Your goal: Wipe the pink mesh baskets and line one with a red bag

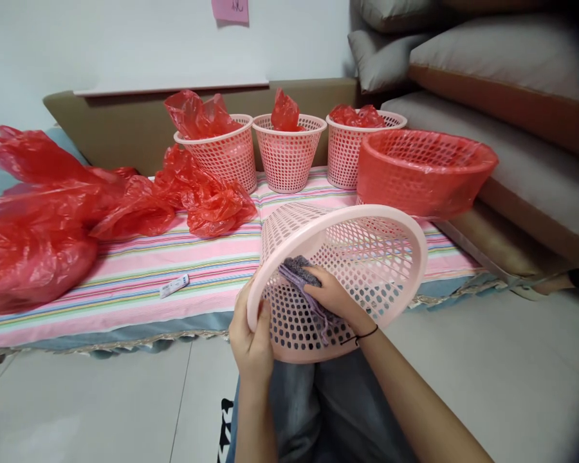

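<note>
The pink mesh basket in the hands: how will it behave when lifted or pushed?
Probably light: the basket is mostly holes, and the left hand tilts it by the rim. Likely stiff: it keeps its round shape.

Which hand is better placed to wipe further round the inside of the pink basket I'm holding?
Right, probably. The right hand is inside the basket with the cloth under its fingers against the mesh wall. The left hand grips the rim and holds the basket tilted.
</note>
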Tool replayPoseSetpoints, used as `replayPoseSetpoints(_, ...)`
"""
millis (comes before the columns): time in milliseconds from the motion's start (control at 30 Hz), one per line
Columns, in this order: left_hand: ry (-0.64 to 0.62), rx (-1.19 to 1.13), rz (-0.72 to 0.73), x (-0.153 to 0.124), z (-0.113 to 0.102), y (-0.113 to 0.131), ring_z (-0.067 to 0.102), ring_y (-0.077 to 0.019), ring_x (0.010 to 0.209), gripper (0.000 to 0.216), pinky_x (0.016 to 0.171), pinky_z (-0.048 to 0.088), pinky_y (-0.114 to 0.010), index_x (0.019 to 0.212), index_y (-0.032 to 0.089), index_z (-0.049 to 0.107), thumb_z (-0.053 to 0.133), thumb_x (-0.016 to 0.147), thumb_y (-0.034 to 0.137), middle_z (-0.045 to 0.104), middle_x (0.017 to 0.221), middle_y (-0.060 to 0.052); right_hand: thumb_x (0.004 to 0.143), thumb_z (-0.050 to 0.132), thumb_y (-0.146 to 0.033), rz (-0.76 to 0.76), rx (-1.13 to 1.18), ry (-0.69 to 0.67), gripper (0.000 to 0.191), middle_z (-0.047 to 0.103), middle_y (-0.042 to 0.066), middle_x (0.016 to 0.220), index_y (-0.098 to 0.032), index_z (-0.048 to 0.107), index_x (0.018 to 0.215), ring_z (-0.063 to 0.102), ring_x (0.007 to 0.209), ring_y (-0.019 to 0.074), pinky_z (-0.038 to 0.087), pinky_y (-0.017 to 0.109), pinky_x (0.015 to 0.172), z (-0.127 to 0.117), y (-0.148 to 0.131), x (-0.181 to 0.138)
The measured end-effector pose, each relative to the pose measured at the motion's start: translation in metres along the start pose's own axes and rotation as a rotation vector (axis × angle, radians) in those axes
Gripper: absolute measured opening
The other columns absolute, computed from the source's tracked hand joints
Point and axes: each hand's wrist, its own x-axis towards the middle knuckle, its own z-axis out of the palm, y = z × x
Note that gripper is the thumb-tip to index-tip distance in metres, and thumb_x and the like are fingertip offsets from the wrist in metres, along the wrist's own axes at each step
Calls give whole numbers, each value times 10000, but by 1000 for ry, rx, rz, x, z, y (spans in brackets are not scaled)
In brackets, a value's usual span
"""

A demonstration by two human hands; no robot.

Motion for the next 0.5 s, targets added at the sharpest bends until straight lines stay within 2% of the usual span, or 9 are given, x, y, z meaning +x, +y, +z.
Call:
replayPoseSetpoints(67, 9, -4, -14, 1, -1, -1, 655, -252, 1148, 349, 1040, 495, -396, 1235, 230, 676, 650, 896, 313, 709, 1201, -79, 831, 548, -222, -26, 21, -27, 480, 639, 96, 1296, -194, 619, 1305, 571, 1208, 262, 425, 414, 1064, 11, 1, 1)
replayPoseSetpoints(167, 9, -1, -24, 0, -3, -3, 656, -257, 1149, 342, 1038, 497, -397, 1217, 221, 685, 651, 893, 322, 711, 1202, -82, 802, 621, -313, 59, -195, -21, 595, 617, 162, 1275, -147, 570, 1371, 562, 1191, 316, 433, 465, 1040, 35, 1, -5)
replayPoseSetpoints(267, 33, -3, -39, -2, -5, -5, 662, -257, 1135, 330, 1030, 499, -394, 1195, 215, 692, 663, 885, 325, 716, 1188, -80, 817, 621, -328, 100, -342, -2, 617, 613, 172, 1239, -147, 545, 1402, 570, 1152, 312, 445, 446, 1013, 48, -3, -11)
replayPoseSetpoints(400, 59, -32, -78, -5, -5, -7, 670, -251, 1109, 344, 1004, 510, -375, 1200, 215, 685, 672, 881, 343, 719, 1170, -74, 817, 617, -276, 109, -447, -61, 575, 615, 152, 1264, -206, 577, 1386, 552, 1162, 311, 427, 426, 1018, 42, -9, -10)
replayPoseSetpoints(500, 50, -47, -75, -5, -5, -7, 663, -242, 1118, 345, 1014, 503, -371, 1210, 221, 680, 668, 885, 339, 714, 1179, -70, 823, 593, -228, 168, -507, -38, 520, 625, 146, 1260, -234, 620, 1342, 561, 1146, 327, 423, 459, 1007, 32, -10, -3)
